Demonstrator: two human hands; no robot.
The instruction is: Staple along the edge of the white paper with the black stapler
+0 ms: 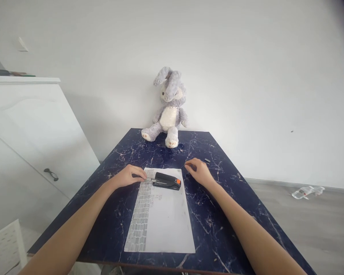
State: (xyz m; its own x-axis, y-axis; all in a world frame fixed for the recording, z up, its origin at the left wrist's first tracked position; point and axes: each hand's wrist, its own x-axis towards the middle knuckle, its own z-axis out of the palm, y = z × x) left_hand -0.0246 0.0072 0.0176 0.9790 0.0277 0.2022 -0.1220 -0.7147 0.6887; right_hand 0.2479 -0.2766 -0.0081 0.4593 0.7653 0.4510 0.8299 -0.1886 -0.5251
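Note:
A black stapler [166,180] with an orange tip lies across the far end of a white printed sheet [163,217] on the dark blue marbled table [218,214]. My left hand [130,175] rests at the stapler's left end, fingers curled on its dark pulled-out part. To the right of the sheet, my right hand [199,170] pinches something thin that is too small to make out. Just beyond that hand a small dark strip [207,160] lies on the table.
A grey and cream plush rabbit [169,109] sits against the wall at the table's far edge. A white cabinet [31,133] stands to the left. A crushed plastic bottle [306,191] lies on the floor at right. A white stool corner [5,240] shows at the lower left.

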